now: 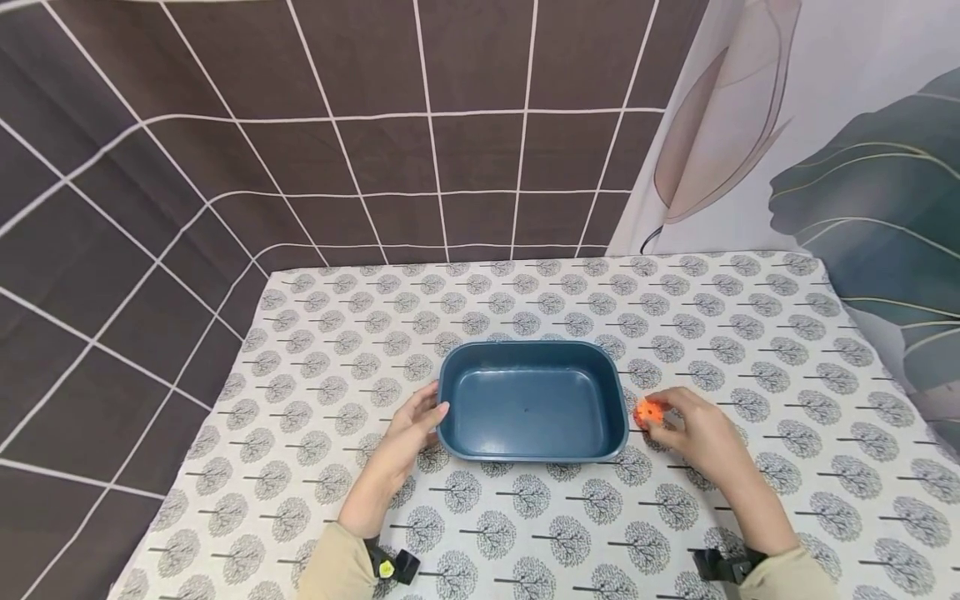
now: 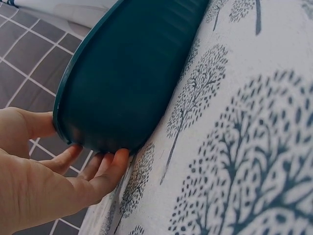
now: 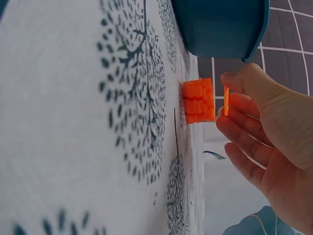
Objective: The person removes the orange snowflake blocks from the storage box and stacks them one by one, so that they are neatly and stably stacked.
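A dark blue rectangular plastic basin (image 1: 525, 408) sits on the table with nothing in it. My left hand (image 1: 405, 437) grips its left end, thumb over the rim and fingers against the outer wall (image 2: 117, 93). To the right of the basin, my right hand (image 1: 701, 433) pinches a thin orange notched disc (image 3: 226, 102) between thumb and fingers. Just beneath that disc, separated by a small gap, an orange stack (image 3: 198, 101) of similar thin pieces stands on the cloth. From above, the disc (image 1: 649, 412) covers most of the stack.
A white cloth (image 1: 480, 533) printed with grey trees covers the table. Dark curtain with white grid lines (image 1: 480, 150) hangs behind and at the left; a leaf-patterned curtain (image 1: 862, 192) hangs at the right. A short black cable (image 1: 651, 239) shows at the table's back edge.
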Tool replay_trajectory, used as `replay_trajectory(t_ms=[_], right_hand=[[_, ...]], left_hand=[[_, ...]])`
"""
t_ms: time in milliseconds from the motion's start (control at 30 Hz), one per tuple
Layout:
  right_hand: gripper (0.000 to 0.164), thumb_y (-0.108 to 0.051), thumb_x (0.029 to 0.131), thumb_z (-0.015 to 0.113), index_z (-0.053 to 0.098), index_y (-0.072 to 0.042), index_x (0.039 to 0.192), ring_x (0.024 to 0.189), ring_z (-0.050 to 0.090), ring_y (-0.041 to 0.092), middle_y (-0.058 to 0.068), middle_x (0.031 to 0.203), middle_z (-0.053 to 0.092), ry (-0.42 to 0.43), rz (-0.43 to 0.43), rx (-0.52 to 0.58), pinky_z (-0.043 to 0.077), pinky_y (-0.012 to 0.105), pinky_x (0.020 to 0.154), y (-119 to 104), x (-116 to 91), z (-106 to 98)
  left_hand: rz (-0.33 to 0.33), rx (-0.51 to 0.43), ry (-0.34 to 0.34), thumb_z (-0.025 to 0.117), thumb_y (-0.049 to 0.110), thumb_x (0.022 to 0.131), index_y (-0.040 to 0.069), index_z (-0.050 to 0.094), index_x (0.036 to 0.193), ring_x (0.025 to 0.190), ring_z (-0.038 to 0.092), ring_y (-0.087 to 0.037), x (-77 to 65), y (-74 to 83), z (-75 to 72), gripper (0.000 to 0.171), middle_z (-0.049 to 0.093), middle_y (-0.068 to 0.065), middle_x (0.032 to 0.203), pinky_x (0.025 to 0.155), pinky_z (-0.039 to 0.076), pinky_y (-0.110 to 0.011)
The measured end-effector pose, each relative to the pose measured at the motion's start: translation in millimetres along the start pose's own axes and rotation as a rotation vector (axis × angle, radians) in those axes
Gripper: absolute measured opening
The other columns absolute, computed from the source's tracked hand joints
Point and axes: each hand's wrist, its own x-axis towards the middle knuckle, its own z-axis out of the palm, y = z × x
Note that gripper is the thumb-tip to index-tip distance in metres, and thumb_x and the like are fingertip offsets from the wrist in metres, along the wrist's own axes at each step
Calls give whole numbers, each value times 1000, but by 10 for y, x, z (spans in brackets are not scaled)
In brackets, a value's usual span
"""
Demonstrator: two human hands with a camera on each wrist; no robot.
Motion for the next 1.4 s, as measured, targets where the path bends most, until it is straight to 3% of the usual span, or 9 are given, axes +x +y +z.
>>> replay_trajectory(t_ms=[500, 700, 1033, 1400], right_hand=[[37, -13, 70, 79, 65, -3, 104, 85, 63, 34, 13, 98, 65, -43, 40, -28, 53, 52, 71, 25, 10, 7], [36, -13, 70, 79, 65, -4, 102, 83, 63, 31, 11, 97, 66, -23, 33, -35, 54, 50, 69, 13, -2, 11], [45, -16, 70, 80, 63, -3, 110, 94, 60, 37, 17, 106, 64, -10, 37, -35, 50, 55, 77, 13, -32, -1], [45, -14, 70, 80, 63, -3, 110, 89, 63, 34, 14, 103, 65, 4, 10, -35, 52, 53, 74, 23, -38, 21]], left_hand=[[3, -2, 3, 58, 22, 91, 12, 35, 143, 118, 49, -30, 0, -17, -10, 58, 41, -14, 141, 97, 42, -42], [3, -9, 1, 58, 22, 91, 12, 35, 142, 119, 48, -30, -5, -21, -14, 57, 41, -15, 140, 98, 42, -43], [-5, -11, 3, 59, 21, 91, 13, 35, 143, 118, 48, -29, 3, -26, -6, 58, 41, -14, 140, 97, 42, -42], [-7, -4, 4, 56, 19, 92, 12, 34, 143, 120, 47, -30, 9, -7, -2, 56, 40, -14, 142, 97, 42, -41]])
